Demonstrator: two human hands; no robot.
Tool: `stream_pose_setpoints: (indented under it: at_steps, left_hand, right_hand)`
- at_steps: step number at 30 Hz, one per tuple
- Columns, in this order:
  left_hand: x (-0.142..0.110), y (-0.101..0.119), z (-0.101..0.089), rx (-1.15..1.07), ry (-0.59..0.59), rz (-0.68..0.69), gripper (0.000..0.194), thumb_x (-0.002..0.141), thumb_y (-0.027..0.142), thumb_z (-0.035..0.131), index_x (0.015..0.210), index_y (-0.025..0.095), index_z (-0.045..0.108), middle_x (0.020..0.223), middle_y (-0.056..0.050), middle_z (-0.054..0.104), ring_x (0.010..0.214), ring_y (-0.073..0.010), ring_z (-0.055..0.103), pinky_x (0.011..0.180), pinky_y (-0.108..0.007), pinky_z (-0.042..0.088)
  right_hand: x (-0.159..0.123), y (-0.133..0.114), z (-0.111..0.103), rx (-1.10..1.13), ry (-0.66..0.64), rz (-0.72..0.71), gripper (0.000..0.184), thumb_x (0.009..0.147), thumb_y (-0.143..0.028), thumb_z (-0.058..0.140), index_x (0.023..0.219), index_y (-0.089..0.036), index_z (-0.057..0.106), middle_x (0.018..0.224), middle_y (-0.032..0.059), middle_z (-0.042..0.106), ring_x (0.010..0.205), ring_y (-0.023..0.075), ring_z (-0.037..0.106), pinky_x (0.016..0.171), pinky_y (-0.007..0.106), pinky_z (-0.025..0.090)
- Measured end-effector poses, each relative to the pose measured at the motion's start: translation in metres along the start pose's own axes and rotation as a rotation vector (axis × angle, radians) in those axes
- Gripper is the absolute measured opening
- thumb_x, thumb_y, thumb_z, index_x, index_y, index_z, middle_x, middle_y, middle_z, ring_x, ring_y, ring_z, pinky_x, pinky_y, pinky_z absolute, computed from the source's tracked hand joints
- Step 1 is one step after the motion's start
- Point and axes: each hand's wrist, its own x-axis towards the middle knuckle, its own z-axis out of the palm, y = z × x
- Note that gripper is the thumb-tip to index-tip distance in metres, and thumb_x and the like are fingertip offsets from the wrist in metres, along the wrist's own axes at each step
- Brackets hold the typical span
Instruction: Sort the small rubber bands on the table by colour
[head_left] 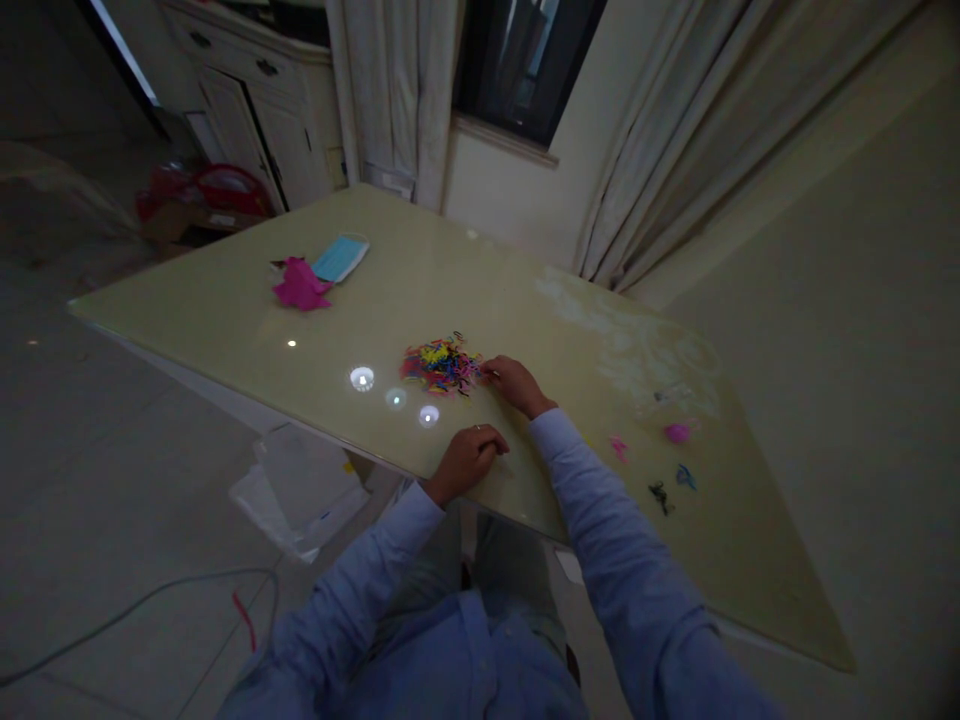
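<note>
A heap of small multicoloured rubber bands (441,366) lies near the middle of the table. At the heap's right edge is my right hand (516,385), thumb and fingertips pinched together by the pink bands; what sits between them is too small to make out. My left hand (466,462) rests near the table's front edge, fingers curled inward, with any contents hidden. Off to the right lie small separate groups: pink bands (619,447), black bands (660,496) and blue bands (685,477).
A pale glossy table (465,270) spans the view. On it lie a blue face mask (341,258), a crumpled magenta wrapper (301,285) and a round pink item (677,433). Plastic sheets (304,485) and a grey cable (187,578) are on the floor.
</note>
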Motion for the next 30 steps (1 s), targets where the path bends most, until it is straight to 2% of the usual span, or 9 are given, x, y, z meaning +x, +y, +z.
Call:
stream_pose_setpoints:
  at_steps: [6, 10, 16, 20, 22, 24, 26, 28, 30]
  left_hand:
    - [0.0, 0.0, 0.001, 0.0, 0.004, 0.025, 0.026, 0.073, 0.007, 0.043, 0.073, 0.017, 0.067, 0.077, -0.004, 0.07, 0.076, -0.0154, 0.062, 0.077, -0.027, 0.047]
    - [0.0, -0.002, 0.002, -0.006, 0.014, 0.034, 0.026, 0.073, 0.007, 0.043, 0.073, 0.017, 0.068, 0.077, -0.004, 0.07, 0.075, -0.0153, 0.062, 0.076, -0.027, 0.047]
    - [0.0, -0.002, 0.001, -0.022, 0.019, 0.041, 0.025, 0.074, 0.007, 0.044, 0.073, 0.016, 0.067, 0.077, -0.005, 0.069, 0.075, -0.0152, 0.063, 0.075, -0.026, 0.046]
    - [-0.001, -0.001, 0.0, -0.009, 0.015, 0.037, 0.025, 0.075, 0.008, 0.043, 0.073, 0.016, 0.067, 0.077, -0.005, 0.069, 0.075, -0.0154, 0.063, 0.075, -0.027, 0.046]
    - [-0.001, -0.001, 0.0, -0.003, 0.01, 0.038, 0.025, 0.075, 0.008, 0.043, 0.074, 0.016, 0.067, 0.077, -0.005, 0.069, 0.075, -0.0155, 0.062, 0.075, -0.027, 0.046]
    - [-0.001, -0.002, 0.0, 0.004, 0.005, 0.036, 0.025, 0.075, 0.009, 0.043, 0.074, 0.017, 0.067, 0.077, -0.004, 0.069, 0.075, -0.0154, 0.062, 0.075, -0.027, 0.046]
    - [-0.001, -0.003, 0.0, 0.005, 0.011, 0.035, 0.025, 0.075, 0.009, 0.043, 0.074, 0.017, 0.067, 0.077, -0.004, 0.069, 0.075, -0.0151, 0.062, 0.075, -0.027, 0.046]
    - [-0.001, -0.004, 0.0, -0.002, 0.016, 0.04, 0.024, 0.075, 0.01, 0.043, 0.074, 0.017, 0.066, 0.076, -0.003, 0.069, 0.074, -0.015, 0.062, 0.074, -0.027, 0.046]
    - [-0.001, -0.005, -0.001, -0.001, 0.016, 0.044, 0.024, 0.074, 0.01, 0.043, 0.075, 0.017, 0.066, 0.075, -0.003, 0.069, 0.073, -0.0151, 0.062, 0.074, -0.027, 0.046]
  right_hand:
    - [0.003, -0.01, -0.007, -0.134, -0.105, 0.109, 0.02, 0.094, -0.022, 0.053, 0.101, -0.018, 0.071, 0.103, 0.0087, 0.064, 0.093, 0.0168, 0.059, 0.079, 0.023, 0.041]
    - [0.004, -0.018, -0.011, -0.158, -0.138, 0.19, 0.022, 0.096, -0.023, 0.049, 0.101, -0.016, 0.069, 0.105, 0.0121, 0.062, 0.092, 0.0195, 0.059, 0.075, 0.026, 0.041]
    - [0.002, -0.019, -0.007, -0.064, -0.056, 0.234, 0.018, 0.094, -0.017, 0.048, 0.1, -0.013, 0.063, 0.106, 0.0145, 0.06, 0.091, 0.0204, 0.058, 0.078, 0.029, 0.041]
    - [-0.007, -0.016, -0.006, 0.109, 0.078, 0.266, 0.014, 0.093, -0.018, 0.047, 0.088, -0.014, 0.059, 0.094, 0.0096, 0.062, 0.088, 0.0175, 0.055, 0.076, 0.027, 0.042]
    - [-0.02, -0.018, -0.009, 0.405, 0.137, 0.295, 0.019, 0.095, -0.028, 0.045, 0.083, -0.016, 0.056, 0.077, 0.0036, 0.059, 0.073, 0.0146, 0.053, 0.065, 0.025, 0.042]
    - [-0.038, -0.026, -0.014, 0.925, 0.17, 0.3, 0.026, 0.092, -0.042, 0.051, 0.084, -0.018, 0.055, 0.069, -0.0009, 0.054, 0.057, 0.0112, 0.046, 0.054, 0.023, 0.037]
    - [-0.061, -0.038, -0.022, 1.418, 0.202, 0.264, 0.032, 0.081, -0.049, 0.066, 0.083, -0.019, 0.055, 0.074, -0.0018, 0.056, 0.052, 0.0074, 0.039, 0.049, 0.021, 0.033]
    - [-0.083, -0.052, -0.032, 1.664, 0.265, 0.241, 0.033, 0.075, -0.043, 0.076, 0.081, -0.019, 0.055, 0.081, -0.002, 0.057, 0.05, 0.0043, 0.033, 0.047, 0.019, 0.031]
    - [-0.102, -0.064, -0.041, 1.774, 0.332, 0.246, 0.028, 0.075, -0.036, 0.078, 0.081, -0.019, 0.056, 0.08, -0.0029, 0.057, 0.048, 0.0029, 0.03, 0.046, 0.018, 0.03]
